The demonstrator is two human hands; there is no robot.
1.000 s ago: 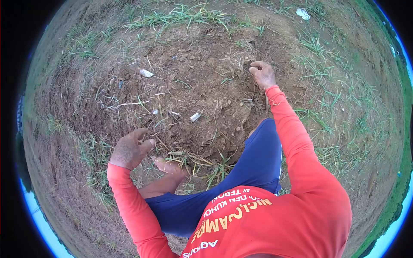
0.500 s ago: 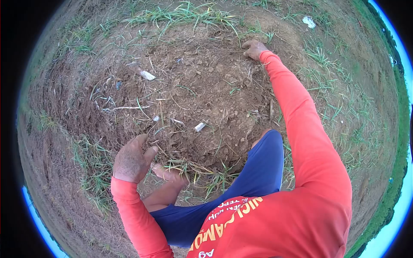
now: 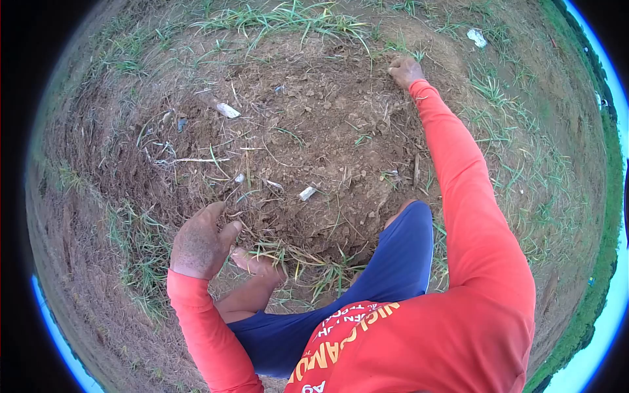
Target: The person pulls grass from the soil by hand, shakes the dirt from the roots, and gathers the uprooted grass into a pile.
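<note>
1. The soil patch [image 3: 327,144], loose and crumbly, lies on the ground in front of the person, its near edge by the bare foot [image 3: 259,263].
2. The right hand [image 3: 405,71] is down at the patch's far right corner, fingers curled in; its grip looks narrow, but I cannot tell whether it holds anything.
3. The left hand [image 3: 202,241] is by the near left corner, thumb a little apart from the forefinger; whether that grip holds anything is hidden.
4. A short white piece [image 3: 306,193] lies toward the near edge, another white fragment [image 3: 228,110] toward the far left corner, with a blue scrap [image 3: 182,124] nearer the left edge.
5. Green grass [image 3: 282,21] borders the far edge; a pale scrap [image 3: 477,37] lies beyond the far right corner.
</note>
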